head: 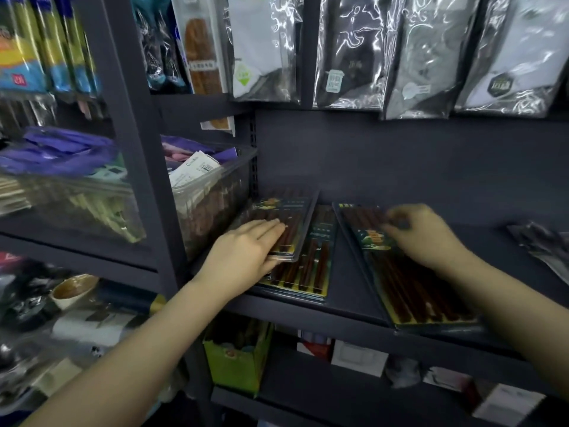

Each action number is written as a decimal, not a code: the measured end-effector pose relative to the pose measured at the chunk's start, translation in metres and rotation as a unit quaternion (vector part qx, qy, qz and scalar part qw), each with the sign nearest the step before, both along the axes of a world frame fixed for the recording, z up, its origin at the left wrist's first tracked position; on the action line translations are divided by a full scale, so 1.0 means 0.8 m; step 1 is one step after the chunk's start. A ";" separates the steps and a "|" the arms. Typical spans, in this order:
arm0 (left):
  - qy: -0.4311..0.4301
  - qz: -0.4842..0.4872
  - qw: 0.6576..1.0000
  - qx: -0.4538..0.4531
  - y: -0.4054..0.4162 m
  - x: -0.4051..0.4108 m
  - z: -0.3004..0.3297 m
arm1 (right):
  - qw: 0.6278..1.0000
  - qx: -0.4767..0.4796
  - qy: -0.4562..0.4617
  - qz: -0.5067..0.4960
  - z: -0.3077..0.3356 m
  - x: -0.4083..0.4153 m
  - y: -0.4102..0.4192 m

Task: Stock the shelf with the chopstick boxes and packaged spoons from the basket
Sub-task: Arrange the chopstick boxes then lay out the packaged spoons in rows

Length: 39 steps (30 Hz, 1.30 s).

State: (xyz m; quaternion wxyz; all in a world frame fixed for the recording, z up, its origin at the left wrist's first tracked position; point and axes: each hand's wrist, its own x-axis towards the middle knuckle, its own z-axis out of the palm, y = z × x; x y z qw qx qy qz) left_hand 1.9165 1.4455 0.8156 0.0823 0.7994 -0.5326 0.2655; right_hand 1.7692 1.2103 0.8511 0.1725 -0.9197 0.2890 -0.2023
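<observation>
Head view showed us at the shelf [354,309] with three chopstick boxes already lying on it and no basket in sight. Our left hand [246,248] lay flat, fingers straight and together, pressing on the top box [289,217] at the left, which sat skewed across a second box [311,266] beneath it. Our right hand [421,235] rested on the far end of the third box [409,278], well to the right; its fingers looked bent over the box's upper edge, but blur kept us from saying whether they gripped or merely pushed. That third box lay angled, its near end overhanging the shelf's front lip. We judged the step in hand to be squaring the boxes up, and to do it well we would have slid the right box back until its whole length was supported, turning it parallel to the shelf's edge, then nudged the top left box round so that it sat true on the one below. Flat, light pressure seemed best, since the clear lids looked slick and a hard shove could send a box off the front. A shiny packet [542,245] lay at the far right; whether it held spoons we could not tell.
</observation>
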 end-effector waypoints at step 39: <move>0.274 -0.131 0.939 -0.163 0.073 0.008 -0.079 | 0.918 0.375 -0.126 0.031 -0.017 0.122 0.117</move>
